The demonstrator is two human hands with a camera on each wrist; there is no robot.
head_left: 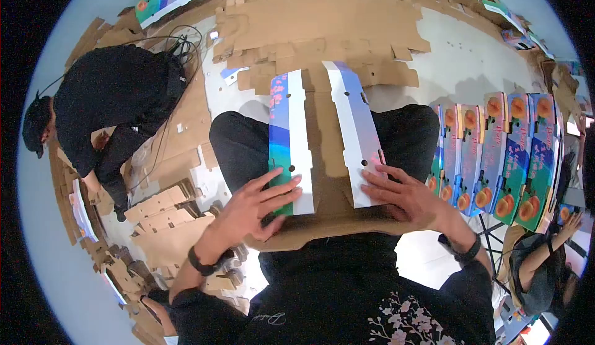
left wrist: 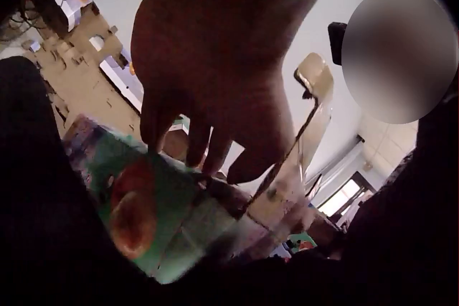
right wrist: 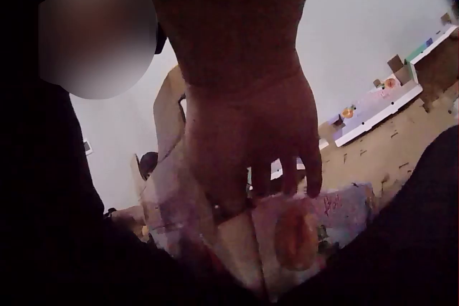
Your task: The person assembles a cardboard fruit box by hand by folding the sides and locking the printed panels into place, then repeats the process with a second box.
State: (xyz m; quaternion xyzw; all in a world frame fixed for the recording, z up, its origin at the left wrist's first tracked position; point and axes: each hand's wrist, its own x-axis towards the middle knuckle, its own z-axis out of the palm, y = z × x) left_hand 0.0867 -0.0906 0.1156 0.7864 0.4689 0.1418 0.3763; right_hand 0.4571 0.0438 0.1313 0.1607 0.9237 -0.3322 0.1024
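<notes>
A partly folded cardboard box (head_left: 325, 147) lies across the person's lap, brown inside, with its short brown end flap (head_left: 322, 238) nearest the body. Its two long side walls stand folded with white strips on top and colourful fruit print outside. On the left wall (head_left: 299, 128) rests the left hand (head_left: 255, 204), its fingers stretched over the edge near the close corner. Opposite it, the right hand (head_left: 406, 197) presses the right wall (head_left: 353, 122) with extended fingers. A printed peach (left wrist: 133, 223) shows below the left fingers in the left wrist view.
A row of printed fruit boxes (head_left: 496, 159) stands at the right. Cardboard sheets (head_left: 322, 23) cover the floor ahead. Another person in black (head_left: 118, 97) bends at the left, near cables and stacked cardboard pieces (head_left: 164, 215). A further person (head_left: 539, 270) is at lower right.
</notes>
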